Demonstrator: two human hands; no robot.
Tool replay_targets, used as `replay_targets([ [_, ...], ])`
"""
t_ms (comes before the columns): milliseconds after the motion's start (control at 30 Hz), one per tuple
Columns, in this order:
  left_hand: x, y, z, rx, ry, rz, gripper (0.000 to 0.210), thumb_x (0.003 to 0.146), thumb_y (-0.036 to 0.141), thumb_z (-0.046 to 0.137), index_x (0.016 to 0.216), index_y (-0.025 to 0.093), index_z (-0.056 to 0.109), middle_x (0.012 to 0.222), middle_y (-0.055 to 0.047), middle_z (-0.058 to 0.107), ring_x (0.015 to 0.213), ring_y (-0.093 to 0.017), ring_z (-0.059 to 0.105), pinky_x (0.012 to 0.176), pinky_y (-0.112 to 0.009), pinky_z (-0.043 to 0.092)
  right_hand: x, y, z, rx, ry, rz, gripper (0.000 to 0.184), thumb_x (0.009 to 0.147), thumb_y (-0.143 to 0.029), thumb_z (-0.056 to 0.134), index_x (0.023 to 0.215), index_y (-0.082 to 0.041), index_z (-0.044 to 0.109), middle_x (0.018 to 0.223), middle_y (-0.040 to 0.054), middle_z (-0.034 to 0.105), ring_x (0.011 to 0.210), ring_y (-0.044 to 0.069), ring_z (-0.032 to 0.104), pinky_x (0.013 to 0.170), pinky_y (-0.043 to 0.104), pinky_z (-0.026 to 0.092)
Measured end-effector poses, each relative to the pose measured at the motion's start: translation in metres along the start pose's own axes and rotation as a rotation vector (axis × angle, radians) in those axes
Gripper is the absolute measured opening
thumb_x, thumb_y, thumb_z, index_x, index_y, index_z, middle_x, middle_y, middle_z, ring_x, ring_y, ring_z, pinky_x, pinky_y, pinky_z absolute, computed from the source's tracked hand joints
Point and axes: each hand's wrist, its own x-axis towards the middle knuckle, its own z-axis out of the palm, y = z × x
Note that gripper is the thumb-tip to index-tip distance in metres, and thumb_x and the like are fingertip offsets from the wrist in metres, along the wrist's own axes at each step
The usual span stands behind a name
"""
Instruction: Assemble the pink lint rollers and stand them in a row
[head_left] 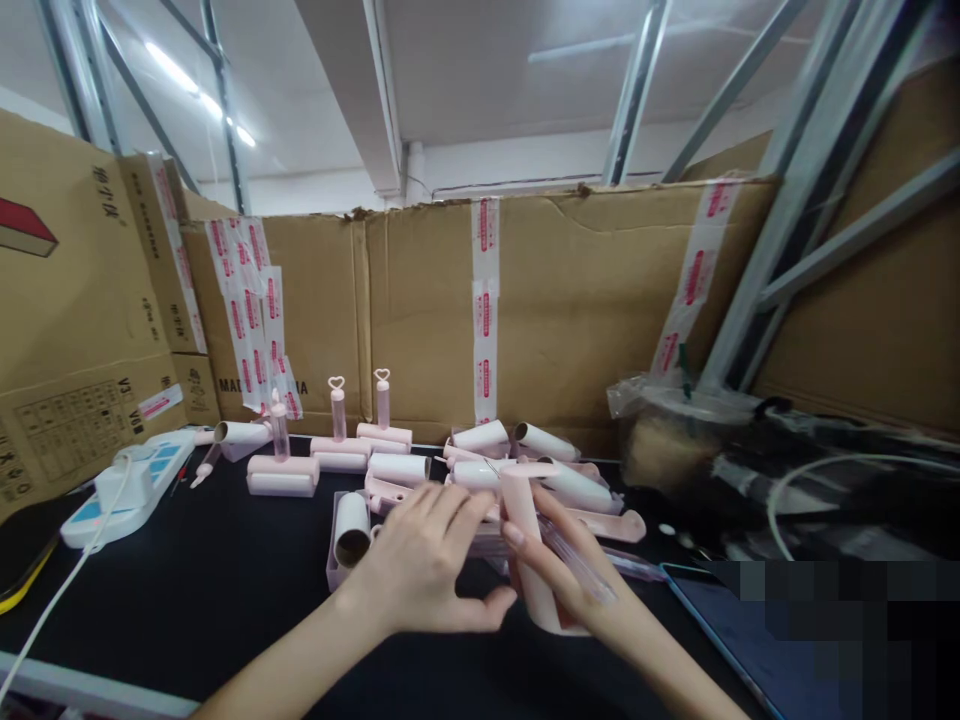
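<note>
Our R hand point(562, 585) grips pink roller casing point(520, 497), tilted, just R of our L hand point(424, 550), thumb & fingertips wide apart, contact unclear. Beyond, we see white rolls point(397, 468), upright-handled rollers point(283, 470), then cardbd wall point(420, 320).

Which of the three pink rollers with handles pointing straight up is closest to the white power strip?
The leftmost roller: it stands just right of the power strip, while the middle roller and rightmost roller stand farther right and farther back.
</note>
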Motion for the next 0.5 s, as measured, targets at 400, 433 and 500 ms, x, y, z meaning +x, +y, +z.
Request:
replay_targets([
  [400,-0.005,0.001,0.017,-0.042,-0.22,-0.224,0.019,0.076,0.037,0.056,0.082,0.02,0.061,0.07,-0.004,0.07,0.062,-0.022,0.065,0.052,-0.027,0.043,-0.008,0.001,0.004,-0.195,0.043,-0.216,0.023,0.076,-0.03,0.057,0.097,-0.021,0.053,0.088,0.0054,0.06,0.079,0.021,0.058,0.071,0.031,0.05],
  [433,-0.007,0.002,0.018,-0.059,-0.245,-0.223,0.02,0.077,0.038,0.054,0.08,0.02,0.062,0.068,-0.004,0.07,0.061,-0.022,0.065,0.052,-0.026,0.042,-0.008,0.004,0.001,-0.197,0.004,-0.231,0.021,0.075,-0.031,0.058,0.093,-0.021,0.055,0.085,0.0048,0.059,0.075,0.021,0.057,0.068,0.03,0.05],
  [500,-0.009,0.006,0.017,-0.086,-0.292,-0.262,0.021,0.077,0.039,0.054,0.076,0.02,0.063,0.065,-0.004,0.069,0.059,-0.021,0.065,0.051,-0.026,0.042,-0.007,0.01,-0.005,-0.155,-0.05,-0.231,0.017,0.071,-0.032,0.062,0.083,-0.021,0.057,0.078,0.0034,0.057,0.068,0.018,0.055,0.064,0.03,0.049],
])
